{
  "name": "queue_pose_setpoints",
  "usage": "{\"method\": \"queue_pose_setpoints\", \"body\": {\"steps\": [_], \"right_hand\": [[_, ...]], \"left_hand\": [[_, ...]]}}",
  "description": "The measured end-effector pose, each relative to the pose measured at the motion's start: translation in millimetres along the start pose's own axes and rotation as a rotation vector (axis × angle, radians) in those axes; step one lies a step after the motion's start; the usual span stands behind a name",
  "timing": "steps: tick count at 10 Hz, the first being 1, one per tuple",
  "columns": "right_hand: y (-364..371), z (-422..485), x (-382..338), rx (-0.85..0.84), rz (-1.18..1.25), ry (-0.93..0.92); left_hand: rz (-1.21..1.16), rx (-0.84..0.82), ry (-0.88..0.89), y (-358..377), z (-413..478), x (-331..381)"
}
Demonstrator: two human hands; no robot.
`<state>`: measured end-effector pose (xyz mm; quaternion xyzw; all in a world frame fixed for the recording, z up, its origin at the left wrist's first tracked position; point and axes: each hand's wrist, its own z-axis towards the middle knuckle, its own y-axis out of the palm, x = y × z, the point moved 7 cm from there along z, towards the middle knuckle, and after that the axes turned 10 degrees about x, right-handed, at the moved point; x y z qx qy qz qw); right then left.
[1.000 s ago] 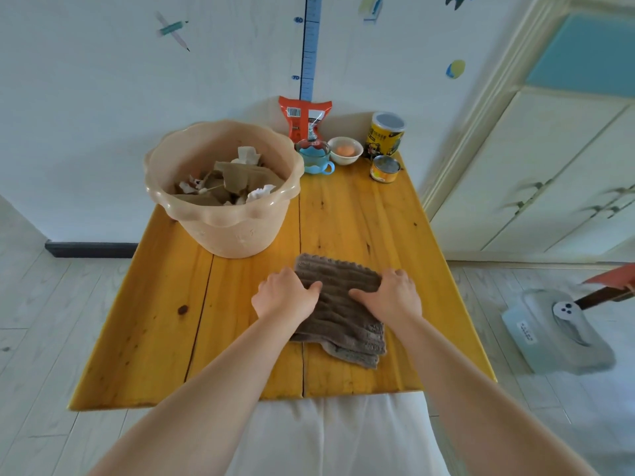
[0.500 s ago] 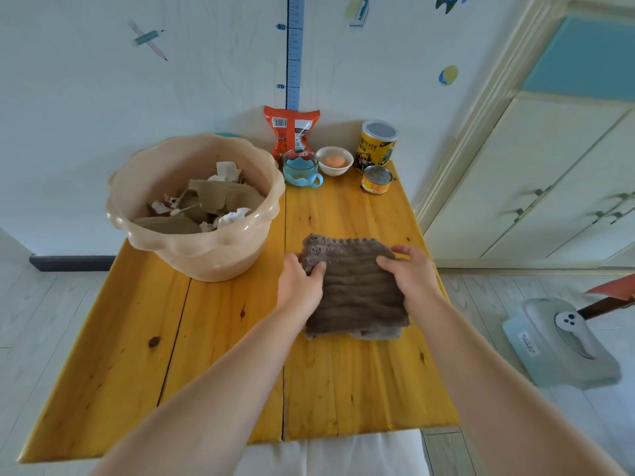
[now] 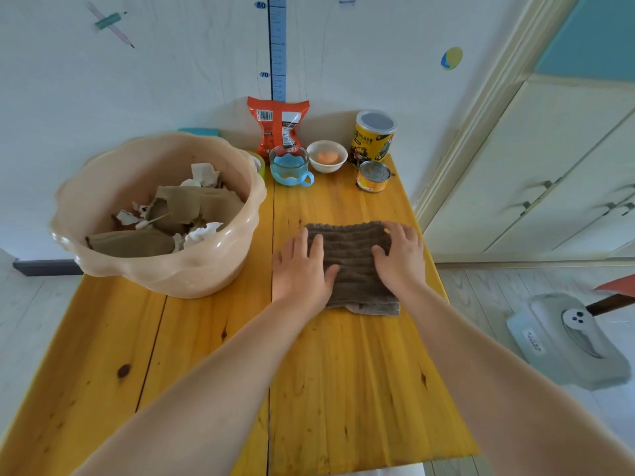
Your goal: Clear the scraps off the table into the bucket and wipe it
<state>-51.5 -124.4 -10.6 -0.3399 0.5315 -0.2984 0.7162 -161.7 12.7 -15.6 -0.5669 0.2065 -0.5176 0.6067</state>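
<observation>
Evidently the wiping step was in hand: scraps already lay inside the bucket at centre left, leaving bare bench across the lower frame. Right of the bucket, the left hand and right hand pressed flat, grip released, on the brown cloth. Next, probably, strokes toward the open near boards, minding the right edge beside the cloth and the cups at the upper centre.

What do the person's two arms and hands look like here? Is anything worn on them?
Both forearms are bare for all of their visible length: no sleeves show. The left hand and right hand wear no gloves, and no ring, watch or bracelet is visible on the fingers or wrists. No markings or bandages can be seen.
</observation>
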Motion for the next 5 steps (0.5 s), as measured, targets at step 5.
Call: {"method": "queue_pose_setpoints", "body": {"steps": [5], "right_hand": [[41.9,-44.1,-6.0,-0.325,-0.383,-0.243]], "left_hand": [[0.155,-0.330,0.073,33.1,-29.5,4.8]]}}
